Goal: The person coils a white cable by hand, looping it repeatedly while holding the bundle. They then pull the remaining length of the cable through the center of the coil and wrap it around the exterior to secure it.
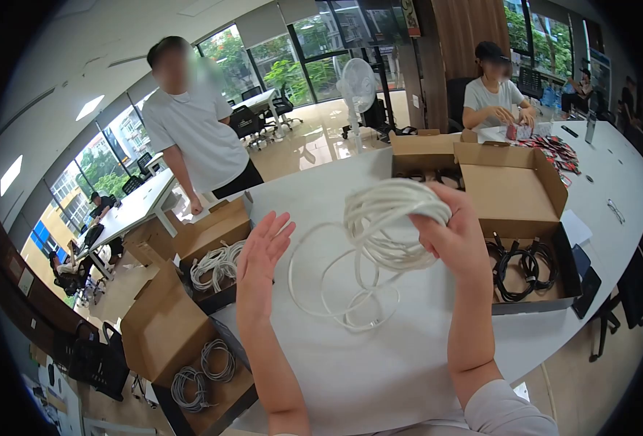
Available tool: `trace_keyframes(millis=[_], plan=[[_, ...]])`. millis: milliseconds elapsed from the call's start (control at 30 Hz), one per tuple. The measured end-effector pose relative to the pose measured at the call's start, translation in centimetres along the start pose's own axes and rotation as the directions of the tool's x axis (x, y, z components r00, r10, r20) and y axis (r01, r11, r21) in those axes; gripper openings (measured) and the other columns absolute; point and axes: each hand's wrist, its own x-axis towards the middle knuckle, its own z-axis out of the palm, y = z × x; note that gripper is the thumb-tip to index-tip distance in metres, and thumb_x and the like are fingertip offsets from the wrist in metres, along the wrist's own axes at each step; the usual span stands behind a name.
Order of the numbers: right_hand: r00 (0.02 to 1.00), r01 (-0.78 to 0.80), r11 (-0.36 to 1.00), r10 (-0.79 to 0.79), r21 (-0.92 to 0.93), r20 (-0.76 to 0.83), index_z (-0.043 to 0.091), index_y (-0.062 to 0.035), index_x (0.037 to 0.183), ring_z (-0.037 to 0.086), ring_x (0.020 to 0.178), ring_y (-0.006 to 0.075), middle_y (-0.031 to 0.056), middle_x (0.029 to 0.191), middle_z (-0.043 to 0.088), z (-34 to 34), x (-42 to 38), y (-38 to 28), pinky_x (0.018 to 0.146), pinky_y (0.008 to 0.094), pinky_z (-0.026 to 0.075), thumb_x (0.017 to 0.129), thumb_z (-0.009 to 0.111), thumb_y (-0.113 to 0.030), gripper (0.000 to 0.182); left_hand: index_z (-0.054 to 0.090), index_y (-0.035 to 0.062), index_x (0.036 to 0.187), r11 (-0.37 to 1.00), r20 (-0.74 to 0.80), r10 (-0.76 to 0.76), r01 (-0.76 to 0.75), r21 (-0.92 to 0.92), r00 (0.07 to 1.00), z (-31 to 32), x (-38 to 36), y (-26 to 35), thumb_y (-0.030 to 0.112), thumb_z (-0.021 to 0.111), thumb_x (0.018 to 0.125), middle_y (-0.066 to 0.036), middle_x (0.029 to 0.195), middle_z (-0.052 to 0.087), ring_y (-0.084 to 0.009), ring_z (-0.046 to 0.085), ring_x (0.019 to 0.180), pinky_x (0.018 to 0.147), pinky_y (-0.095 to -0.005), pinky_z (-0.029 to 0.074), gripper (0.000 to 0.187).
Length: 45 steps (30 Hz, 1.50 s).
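Note:
A coiled white cable (379, 218) is gripped in my right hand (456, 225), held up over the white table (336, 378). Loose loops of it hang to the left and below, down toward the tabletop. My left hand (259, 251) is raised left of the coil, fingers stretched out and palm bare, apart from the cable. Just beyond that hand, an open cardboard box (212, 225) holds more white cable (218, 265).
At lower left, another open box (154, 320) contains grey cable coils (194, 385). Black cables (521, 269) lie in an open box (510, 182) on the right. One person (194, 123) stands across the table; another (492, 98) sits handling small items. A white fan (357, 87) stands behind.

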Motion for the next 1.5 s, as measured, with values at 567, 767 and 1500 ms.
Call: trace_keyframes(millis=[567,767,1500], plan=[[0.999,-0.007,1.0,0.006,0.023,0.044,0.063,0.003,0.094,0.043,0.049,0.0015,-0.0033,0.062,0.052,2.1,-0.5,0.1,0.042,0.0191,0.033,0.081,0.058,0.001,0.014,0.012,0.0047,0.149,0.842,0.352,0.056,-0.234,0.486,0.934,2.9,-1.5,1.5,0.039,0.091,0.047,-0.019,0.138,0.042,-0.0298,0.05,0.117,0.099,-0.0387,0.04,0.133],[0.97,0.036,0.99,-0.002,-0.134,0.243,0.064,0.0014,0.088,0.047,0.054,0.0029,-0.0025,0.067,0.056,2.8,-0.7,0.1,0.048,0.0189,0.036,0.076,0.06,0.005,0.013,0.002,0.0018,0.148,0.644,0.336,0.23,-0.402,0.651,0.913,3.7,-3.4,4.0,0.044,0.09,0.046,-0.022,0.146,0.029,-0.0371,0.036,0.131,0.107,-0.0437,0.033,0.141],[0.939,0.223,0.974,-0.206,-0.029,0.276,0.063,0.0022,0.095,0.061,0.077,0.0166,0.0104,0.084,0.066,3.8,-1.3,0.0,0.072,0.0285,0.048,0.076,0.06,0.003,0.019,0.044,-0.0001,0.13,0.941,0.094,-0.16,0.18,-0.287,0.983,3.8,-1.0,-3.6,0.014,0.081,0.064,-0.01,0.103,0.06,-0.0235,0.059,0.098,0.094,-0.0358,0.045,0.078]])
